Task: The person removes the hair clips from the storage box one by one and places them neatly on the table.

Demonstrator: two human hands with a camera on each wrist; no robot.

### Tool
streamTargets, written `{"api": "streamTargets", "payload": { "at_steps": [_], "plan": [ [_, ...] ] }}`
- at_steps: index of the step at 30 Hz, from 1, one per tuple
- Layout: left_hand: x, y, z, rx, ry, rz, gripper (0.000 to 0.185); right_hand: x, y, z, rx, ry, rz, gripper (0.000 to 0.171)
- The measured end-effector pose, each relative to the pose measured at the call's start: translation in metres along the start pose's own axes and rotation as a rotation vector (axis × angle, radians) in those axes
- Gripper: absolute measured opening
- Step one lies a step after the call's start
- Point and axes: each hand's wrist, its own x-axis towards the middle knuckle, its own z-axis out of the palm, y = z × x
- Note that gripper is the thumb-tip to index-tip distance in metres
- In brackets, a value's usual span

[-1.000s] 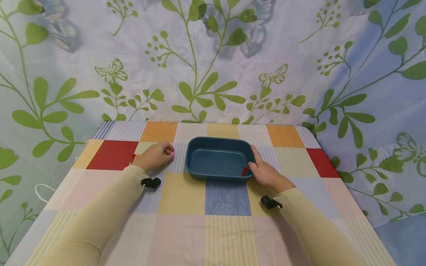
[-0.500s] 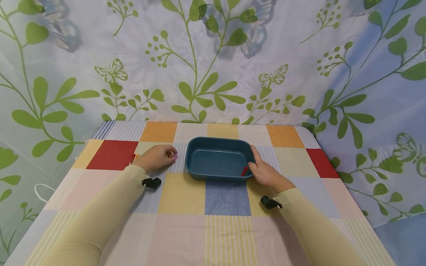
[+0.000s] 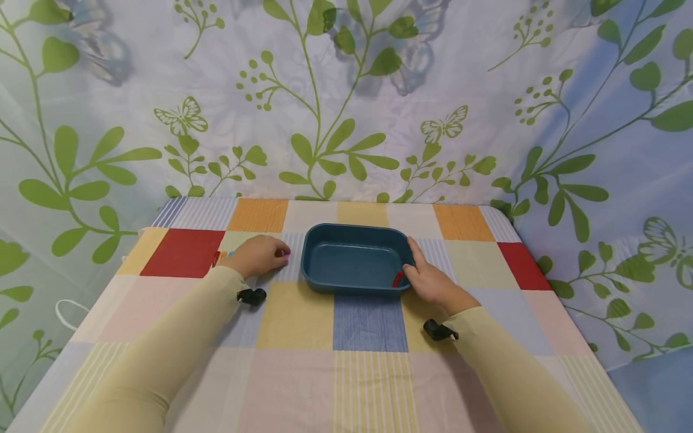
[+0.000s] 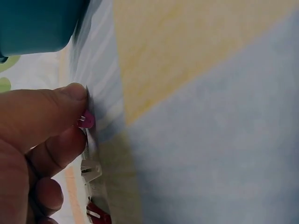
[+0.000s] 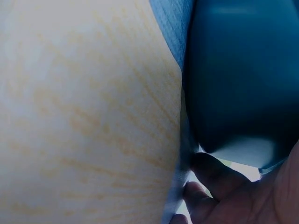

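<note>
My left hand (image 3: 258, 255) is low over the table, left of a dark teal plastic box (image 3: 354, 290). Its thumb and forefinger pinch a small pink plastic clip (image 4: 86, 120), close to the striped cloth. My right hand (image 3: 431, 279) grips the right end of the box, thumb at the rim and fingers along the outer wall, as the right wrist view (image 5: 238, 191) also shows. Inside the box, in the near right corner, lies a small red clip (image 3: 397, 279). Below my left fingers in the left wrist view are a pale clip (image 4: 90, 171) and another red clip (image 4: 98, 213).
Several small coloured clips (image 3: 216, 258), red, orange and blue, lie left of my left hand, partly hidden by it. A patchwork cloth (image 3: 292, 379) covers the table. Behind its far edge hangs a leaf-patterned curtain (image 3: 346, 90).
My left hand has shifted slightly to the right with the pink clip, nearer the box, and a bit of blue shows behind its wrist. My right hand and the box have stayed put.
</note>
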Motion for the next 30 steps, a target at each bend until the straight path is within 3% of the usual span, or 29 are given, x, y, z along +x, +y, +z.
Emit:
{"api": "streamTargets", "payload": {
  "at_steps": [8,16,23,30],
  "plan": [
    [-0.001,0.000,0.001,-0.006,-0.001,-0.013,0.029,-0.001,-0.001,0.000,0.005,-0.003,-0.005,0.072],
    [-0.001,-0.006,0.003,0.019,0.054,0.052,0.023,-0.002,-0.002,0.000,0.010,0.000,0.009,0.072],
    [-0.006,-0.018,-0.004,-0.044,-0.020,0.037,0.032,-0.002,-0.001,0.000,0.013,-0.002,0.009,0.072],
    [-0.010,-0.022,-0.008,-0.041,-0.083,0.028,0.043,-0.002,-0.001,0.000,0.017,0.001,0.005,0.072]
  ]
}}
